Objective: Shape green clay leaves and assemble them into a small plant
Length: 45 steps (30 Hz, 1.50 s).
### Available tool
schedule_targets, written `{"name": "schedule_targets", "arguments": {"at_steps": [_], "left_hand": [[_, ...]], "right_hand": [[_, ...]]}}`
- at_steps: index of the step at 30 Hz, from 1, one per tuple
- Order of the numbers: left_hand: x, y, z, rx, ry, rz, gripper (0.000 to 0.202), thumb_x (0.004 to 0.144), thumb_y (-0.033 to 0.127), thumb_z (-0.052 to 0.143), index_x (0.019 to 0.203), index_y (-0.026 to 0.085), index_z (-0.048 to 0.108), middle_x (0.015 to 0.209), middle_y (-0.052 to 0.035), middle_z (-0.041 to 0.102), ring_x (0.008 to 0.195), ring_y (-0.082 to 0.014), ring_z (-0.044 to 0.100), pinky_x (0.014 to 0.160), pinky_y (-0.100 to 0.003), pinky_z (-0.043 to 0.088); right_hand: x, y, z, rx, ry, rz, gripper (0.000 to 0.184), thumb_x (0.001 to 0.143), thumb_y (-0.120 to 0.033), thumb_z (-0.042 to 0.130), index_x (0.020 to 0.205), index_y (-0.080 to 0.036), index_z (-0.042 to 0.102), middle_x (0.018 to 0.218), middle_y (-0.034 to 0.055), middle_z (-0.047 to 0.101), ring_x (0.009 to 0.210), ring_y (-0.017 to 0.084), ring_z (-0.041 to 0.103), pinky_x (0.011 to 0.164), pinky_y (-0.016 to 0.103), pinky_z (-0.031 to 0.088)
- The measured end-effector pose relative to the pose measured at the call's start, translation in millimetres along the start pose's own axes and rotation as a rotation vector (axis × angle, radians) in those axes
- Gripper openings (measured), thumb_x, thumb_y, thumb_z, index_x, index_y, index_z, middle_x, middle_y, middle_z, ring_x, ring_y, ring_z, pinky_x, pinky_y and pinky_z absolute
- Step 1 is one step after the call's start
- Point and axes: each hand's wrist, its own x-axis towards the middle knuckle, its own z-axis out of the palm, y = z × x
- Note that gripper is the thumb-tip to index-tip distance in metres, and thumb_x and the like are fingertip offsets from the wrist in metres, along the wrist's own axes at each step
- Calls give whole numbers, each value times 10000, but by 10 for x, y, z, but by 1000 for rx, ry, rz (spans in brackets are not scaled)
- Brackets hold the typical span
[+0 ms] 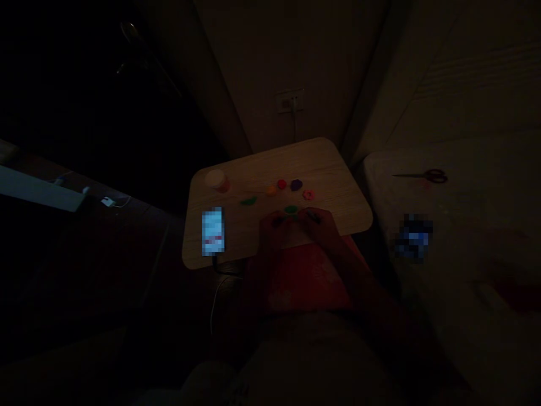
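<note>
In near darkness I see the left hand [274, 226] and right hand [322, 223] meeting at a green lump [291, 210] near the bench's [253, 163] front edge, fingers too dim to tell their spread; I judge the lump could roll off that edge unseen.

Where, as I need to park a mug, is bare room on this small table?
Bare: the pale wooden table's far strip behind the red clay ball and purple clay lump, and the right corner past the pink clay flower. Crowded: the middle row of clay, and the near edge, where left hand and right hand meet at a green clay piece.
</note>
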Motion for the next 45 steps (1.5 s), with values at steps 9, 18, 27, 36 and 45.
{"name": "schedule_targets", "arguments": {"at_steps": [9,18,27,36,45], "left_hand": [[1,6,14,-17,25,-4,339,691,446,884,681,180,674,653,12,619,618,-123,540,576,-237,432],[29,-42,-5,8,-24,50,331,718,458,868,695,178,693,691,-2,644,663,-137,570,631,-253,455],[16,-17,-8,-33,6,17,336,739,462,835,671,183,661,651,10,606,633,-129,543,599,-246,429],[-5,-7,1,7,2,63,304,752,416,829,655,186,656,669,6,607,674,-139,559,657,-254,459],[10,-30,-15,-8,22,69,348,759,493,826,681,191,672,666,2,620,654,-143,558,626,-257,456]], "right_hand": [[-7,-42,-3,-5,14,25,245,777,-442,723,776,-197,715,718,15,680,657,164,550,634,290,456],[0,-22,6,-38,-1,16,258,752,-432,746,823,-184,743,735,22,690,664,166,566,617,287,447],[8,-17,1,-14,-21,17,261,763,-432,740,859,-190,755,790,38,737,719,193,628,662,304,486],[-2,-23,7,-25,-29,14,291,752,-470,779,859,-199,776,778,35,746,665,177,597,613,296,462],[-4,-56,16,-83,-16,65,299,725,-437,791,620,-201,641,564,-29,521,552,117,400,518,265,323]]}}
